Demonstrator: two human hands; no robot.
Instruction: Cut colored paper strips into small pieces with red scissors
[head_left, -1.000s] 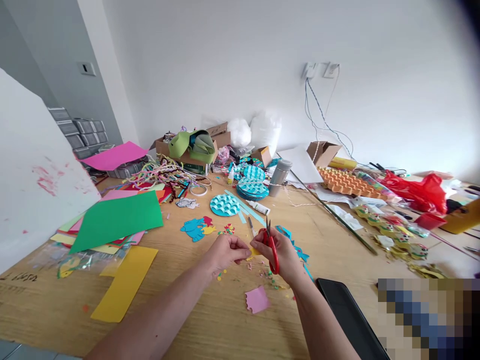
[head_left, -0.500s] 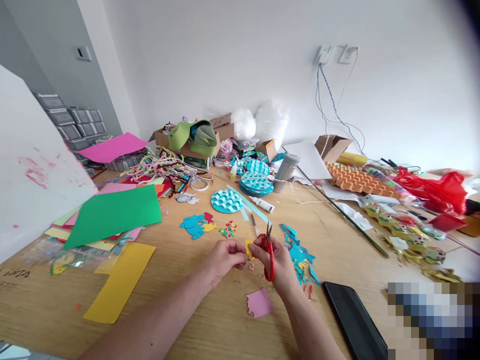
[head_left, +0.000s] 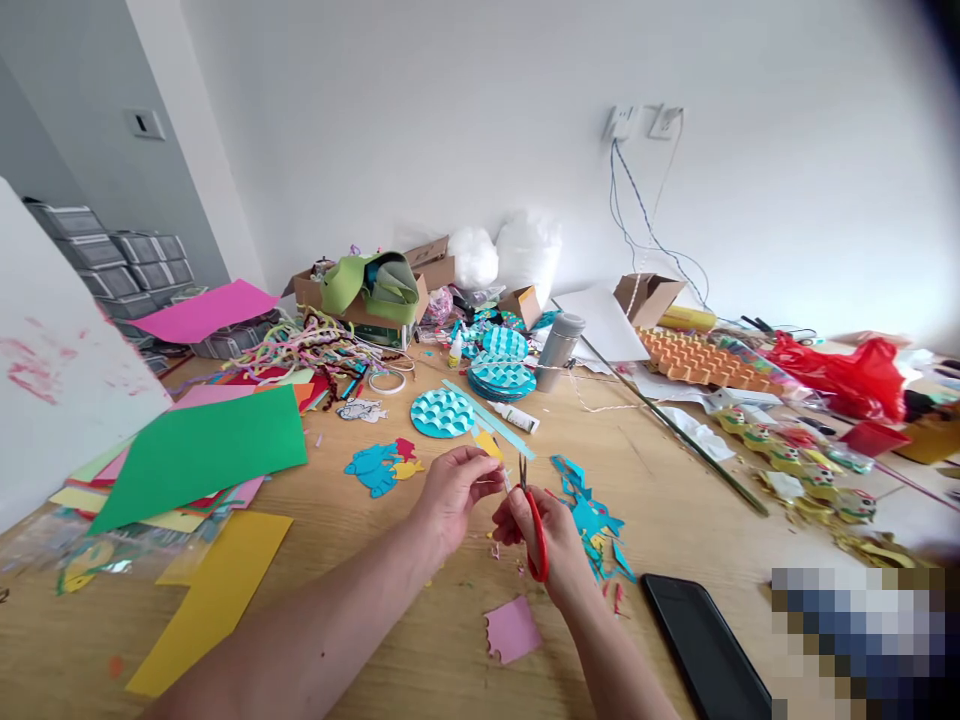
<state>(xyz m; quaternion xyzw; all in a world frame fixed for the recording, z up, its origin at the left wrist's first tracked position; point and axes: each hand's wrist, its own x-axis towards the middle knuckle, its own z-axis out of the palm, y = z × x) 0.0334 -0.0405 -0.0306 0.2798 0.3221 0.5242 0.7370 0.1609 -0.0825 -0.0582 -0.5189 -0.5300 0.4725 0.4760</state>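
Note:
Between the fingertips of my left hand (head_left: 459,492) is a small piece of yellow paper (head_left: 489,445), pinched near its lower end. My right hand (head_left: 546,530) is closed around red-handled scissors (head_left: 537,535), whose dark blades point up and away beside the yellow piece. Under my hands lie tiny paper scraps. A pink paper piece (head_left: 513,630) with scalloped edges rests nearer to me. Left of my hands are blue fish cutouts (head_left: 373,469) with a small yellow fish (head_left: 406,470) and a red one. Blue paper offcuts (head_left: 594,518) lie to the right.
A black phone (head_left: 701,640) lies at the front right. Green paper (head_left: 210,455) and yellow sheets (head_left: 217,600) spread on the left. Behind stand a grey bottle (head_left: 559,352), a glue tube (head_left: 516,416) and scale-patterned blue discs (head_left: 442,413). A long green stick (head_left: 675,430) crosses the right side.
The yellow piece has been raised and now stands clear of my right fingers, held by my left hand alone. My right hand has moved slightly lower with the scissors. The view has shifted a little.

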